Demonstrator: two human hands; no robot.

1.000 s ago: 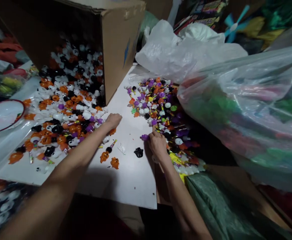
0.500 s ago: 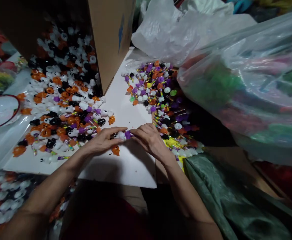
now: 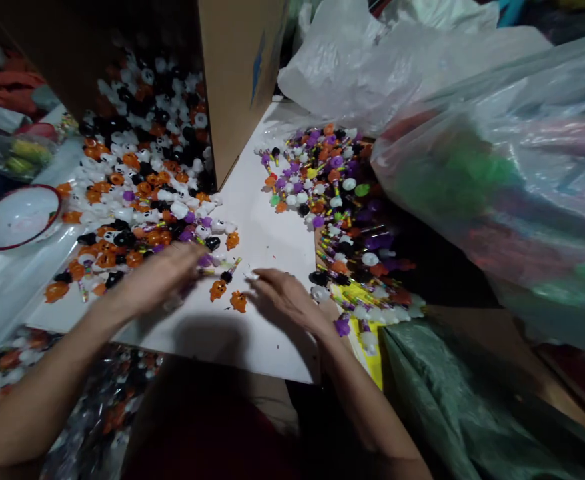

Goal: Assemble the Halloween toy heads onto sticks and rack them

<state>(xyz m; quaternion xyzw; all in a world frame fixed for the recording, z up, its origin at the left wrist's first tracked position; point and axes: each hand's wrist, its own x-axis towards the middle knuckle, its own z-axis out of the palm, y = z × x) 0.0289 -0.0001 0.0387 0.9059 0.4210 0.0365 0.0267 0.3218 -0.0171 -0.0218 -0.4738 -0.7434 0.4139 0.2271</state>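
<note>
My left hand (image 3: 175, 270), smeared by motion, is over the near right edge of a heap of small plastic figures (image 3: 137, 180) in white, orange and black; its fingers cannot be made out clearly. To the right, my right hand (image 3: 285, 293) has its fingertips pinched together above the white board, with something small and pale at their tips that I cannot make out. Between my hands lie a black-topped piece with a patterned stem (image 3: 231, 269) and two orange figures, one upper-left (image 3: 218, 289), one lower-right (image 3: 239, 302).
A cardboard box (image 3: 237, 80) spills figures onto the white board (image 3: 262, 220). Beyond my right hand lies a pile of colourful stemmed pieces (image 3: 317, 167). A large clear plastic bag (image 3: 497, 173) bulges at right, above green sheeting (image 3: 432, 380). A red-rimmed white bowl (image 3: 19, 217) stands at left.
My hands were together on a white figure with a purple part. Now they are apart, the left over the heap; that piece no longer shows between them. The view has shifted slightly.
</note>
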